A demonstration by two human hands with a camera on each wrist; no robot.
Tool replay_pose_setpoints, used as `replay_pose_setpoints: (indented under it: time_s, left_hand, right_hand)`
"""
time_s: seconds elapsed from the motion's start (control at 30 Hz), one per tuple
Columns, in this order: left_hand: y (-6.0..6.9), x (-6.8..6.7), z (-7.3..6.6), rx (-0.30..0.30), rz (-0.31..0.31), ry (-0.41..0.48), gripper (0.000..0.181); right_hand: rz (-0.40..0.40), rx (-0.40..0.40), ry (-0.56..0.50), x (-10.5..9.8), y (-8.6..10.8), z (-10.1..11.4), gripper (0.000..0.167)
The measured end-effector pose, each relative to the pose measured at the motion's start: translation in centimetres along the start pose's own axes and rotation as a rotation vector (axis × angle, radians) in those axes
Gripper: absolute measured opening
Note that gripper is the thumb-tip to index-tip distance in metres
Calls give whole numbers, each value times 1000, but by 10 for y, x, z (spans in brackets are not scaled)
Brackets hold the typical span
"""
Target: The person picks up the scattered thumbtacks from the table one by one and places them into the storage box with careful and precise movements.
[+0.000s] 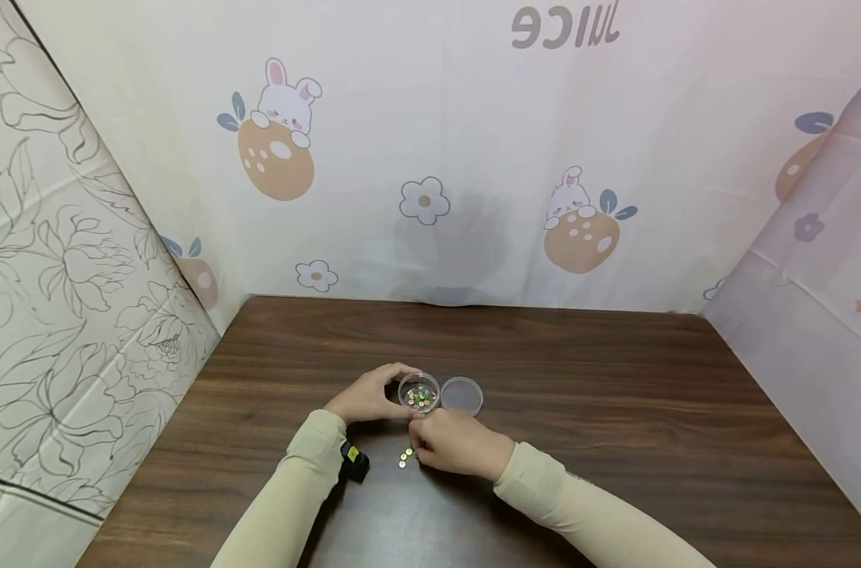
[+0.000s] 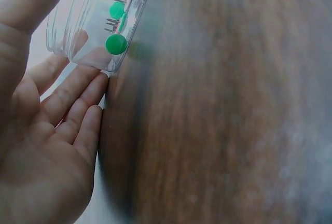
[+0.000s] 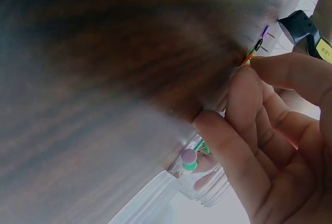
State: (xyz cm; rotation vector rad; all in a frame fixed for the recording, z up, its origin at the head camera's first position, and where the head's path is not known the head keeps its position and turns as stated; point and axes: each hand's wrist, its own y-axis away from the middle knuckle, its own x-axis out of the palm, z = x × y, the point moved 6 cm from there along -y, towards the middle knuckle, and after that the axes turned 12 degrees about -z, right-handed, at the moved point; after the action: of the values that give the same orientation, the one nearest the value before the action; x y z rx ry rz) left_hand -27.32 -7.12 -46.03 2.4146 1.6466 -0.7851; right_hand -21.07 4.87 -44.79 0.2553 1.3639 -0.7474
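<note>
In the head view my left hand (image 1: 370, 397) holds a clear round container (image 1: 400, 386) on the table, thumb on the near side and fingers on the far side. Coloured thumbtacks (image 2: 116, 44) lie inside it, points up in the left wrist view. Just in front of the container is my right hand (image 1: 455, 442), low over the table. Its thumb and index fingertips meet on a thumbtack (image 3: 248, 60), mostly hidden, with an orange and green edge showing. Several loose thumbtacks (image 1: 403, 457) lie on the table beside these fingertips.
A clear round lid (image 1: 462, 397) lies flat right of the container. The left wrist wears a black device (image 1: 355, 463) with a yellow label. Dark wood table (image 1: 615, 426) extends around, with patterned curtains (image 1: 374, 118) behind it and at both sides.
</note>
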Motion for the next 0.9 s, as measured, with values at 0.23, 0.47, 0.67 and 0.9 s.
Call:
replay_pose_setpoints:
  time_s: [0.23,0.47,0.67,0.9]
  left_hand:
    - [-7,4,28,-12,-1,-51,63]
    - [-9,4,31,6,9,-55,62]
    - [-8,3,31,5,16,-63,62]
    - [-8,4,33,1,23,-72,63]
  right_hand:
    - [-15,-4,-3,-3,0,1,25]
    - [-15,-4,-25,-4,-1,1,24]
    - [-12,-12,-36,-3,-1,0,22]
    - [-1,-13,-95,-5,1,-4,20]
